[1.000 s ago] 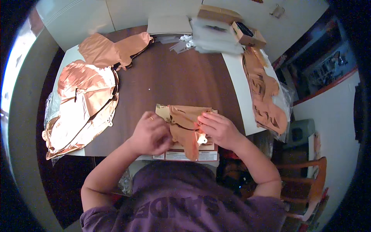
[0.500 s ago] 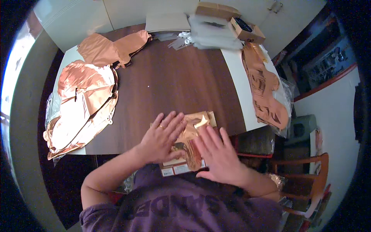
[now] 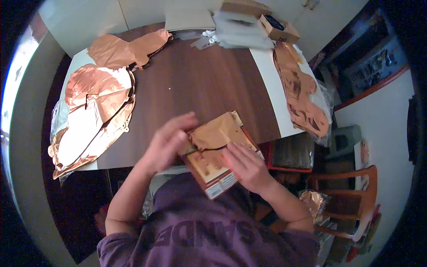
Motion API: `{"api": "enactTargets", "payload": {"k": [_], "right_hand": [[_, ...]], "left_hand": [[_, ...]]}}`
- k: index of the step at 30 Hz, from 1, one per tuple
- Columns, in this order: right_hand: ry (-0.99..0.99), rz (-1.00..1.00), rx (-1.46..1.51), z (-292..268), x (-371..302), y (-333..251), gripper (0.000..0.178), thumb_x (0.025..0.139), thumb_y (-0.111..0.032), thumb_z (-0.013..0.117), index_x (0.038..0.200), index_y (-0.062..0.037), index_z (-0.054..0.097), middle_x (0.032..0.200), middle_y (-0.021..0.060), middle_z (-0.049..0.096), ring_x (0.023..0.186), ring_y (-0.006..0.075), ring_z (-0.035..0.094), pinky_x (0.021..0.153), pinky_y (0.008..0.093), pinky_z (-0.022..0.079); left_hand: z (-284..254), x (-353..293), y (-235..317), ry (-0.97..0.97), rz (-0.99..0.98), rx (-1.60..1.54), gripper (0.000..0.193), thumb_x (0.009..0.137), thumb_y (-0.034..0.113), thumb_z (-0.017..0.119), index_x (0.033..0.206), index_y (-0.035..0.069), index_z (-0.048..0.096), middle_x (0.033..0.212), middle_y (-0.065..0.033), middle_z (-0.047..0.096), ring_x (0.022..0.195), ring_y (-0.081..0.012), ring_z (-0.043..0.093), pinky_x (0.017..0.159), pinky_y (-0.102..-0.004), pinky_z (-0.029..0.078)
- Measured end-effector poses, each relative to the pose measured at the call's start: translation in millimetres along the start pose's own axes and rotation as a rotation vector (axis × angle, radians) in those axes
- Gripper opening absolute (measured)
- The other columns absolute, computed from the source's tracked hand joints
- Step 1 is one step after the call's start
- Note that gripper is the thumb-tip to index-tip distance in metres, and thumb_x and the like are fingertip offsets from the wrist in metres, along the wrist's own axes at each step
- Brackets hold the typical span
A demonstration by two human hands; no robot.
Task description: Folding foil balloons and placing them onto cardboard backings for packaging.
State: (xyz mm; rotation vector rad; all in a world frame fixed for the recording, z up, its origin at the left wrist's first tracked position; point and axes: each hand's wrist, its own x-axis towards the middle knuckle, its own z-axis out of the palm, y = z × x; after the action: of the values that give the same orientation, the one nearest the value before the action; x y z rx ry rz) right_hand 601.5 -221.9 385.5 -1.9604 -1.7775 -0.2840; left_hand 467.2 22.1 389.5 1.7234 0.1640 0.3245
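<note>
Right grip [image 3: 248, 167] on folded foil [image 3: 218, 131], left grip [image 3: 167, 144] blurred, I can't tell either's hold; folding looks partway, nine-o'clock foil sheets [image 3: 100, 89] spread.

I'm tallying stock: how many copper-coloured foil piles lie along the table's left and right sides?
3: the far pile on the left, the nearer pile on that same side, and the long pile on the right. More may be hidden underneath.

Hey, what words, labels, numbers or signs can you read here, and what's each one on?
I won't copy out printed wording, but here's where it stands:
Purple shirt: large dark letters, not quoted.
Printed card: white panels along the edge nearest the person, print too small and blurred to read.
I can't make out any other lettering.
</note>
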Motion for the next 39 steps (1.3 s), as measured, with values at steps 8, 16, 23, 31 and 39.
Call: {"api": "enactTargets", "payload": {"k": [8, 16, 23, 31, 39], "right_hand": [[0.733, 1.094, 1.594, 1, 34, 5, 0.044, 0.088, -0.007, 0.065, 0.130, -0.0025, 0.050, 0.119, 0.0100, 0.059, 0.104, 0.0257, 0.060, 0.089, 0.0397, 0.050], [0.553, 1.254, 1.736, 52, 38, -11, 0.042, 0.092, -0.008, 0.059, 0.131, 0.0010, 0.048, 0.123, 0.0130, 0.057, 0.112, 0.0270, 0.058, 0.093, 0.0422, 0.051], [-0.582, 1.089, 0.626, -21, 7, 50, 0.027, 0.095, -0.028, 0.059, 0.100, -0.0023, 0.063, 0.090, 0.0125, 0.070, 0.071, 0.0224, 0.068, 0.063, 0.0385, 0.055], [0.003, 0.205, 0.082, 7, 47, 26, 0.044, 0.087, -0.022, 0.064, 0.126, -0.0025, 0.053, 0.130, 0.0204, 0.050, 0.120, 0.0394, 0.048, 0.102, 0.0493, 0.038], [-0.057, 0.366, 0.352, 28, 34, 41, 0.062, 0.089, -0.017, 0.062, 0.143, -0.0013, 0.036, 0.152, 0.0240, 0.027, 0.139, 0.0411, 0.032, 0.113, 0.0476, 0.029]], "left_hand": [[22, 13, 37, 0.341, 0.313, 0.515, 0.050, 0.088, 0.025, 0.063, 0.132, 0.004, 0.051, 0.135, -0.0201, 0.049, 0.128, -0.0363, 0.045, 0.108, -0.0441, 0.035], [46, 27, -18, 0.005, 0.332, 1.002, 0.066, 0.087, 0.050, 0.059, 0.132, 0.002, 0.048, 0.140, -0.0225, 0.043, 0.134, -0.0416, 0.035, 0.113, -0.0532, 0.026], [27, 26, -32, -0.092, 0.346, 1.041, 0.067, 0.088, 0.051, 0.055, 0.135, 0.005, 0.047, 0.143, -0.0196, 0.042, 0.138, -0.0397, 0.032, 0.115, -0.0518, 0.023], [26, 28, -30, -0.115, 0.300, 1.029, 0.065, 0.088, 0.043, 0.059, 0.139, 0.006, 0.044, 0.146, -0.0200, 0.039, 0.139, -0.0413, 0.029, 0.116, -0.0534, 0.020], [23, 5, -5, 0.342, 0.206, 0.873, 0.040, 0.074, 0.026, 0.074, 0.106, 0.007, 0.060, 0.108, -0.0119, 0.057, 0.104, -0.0334, 0.054, 0.090, -0.0464, 0.041]]}}
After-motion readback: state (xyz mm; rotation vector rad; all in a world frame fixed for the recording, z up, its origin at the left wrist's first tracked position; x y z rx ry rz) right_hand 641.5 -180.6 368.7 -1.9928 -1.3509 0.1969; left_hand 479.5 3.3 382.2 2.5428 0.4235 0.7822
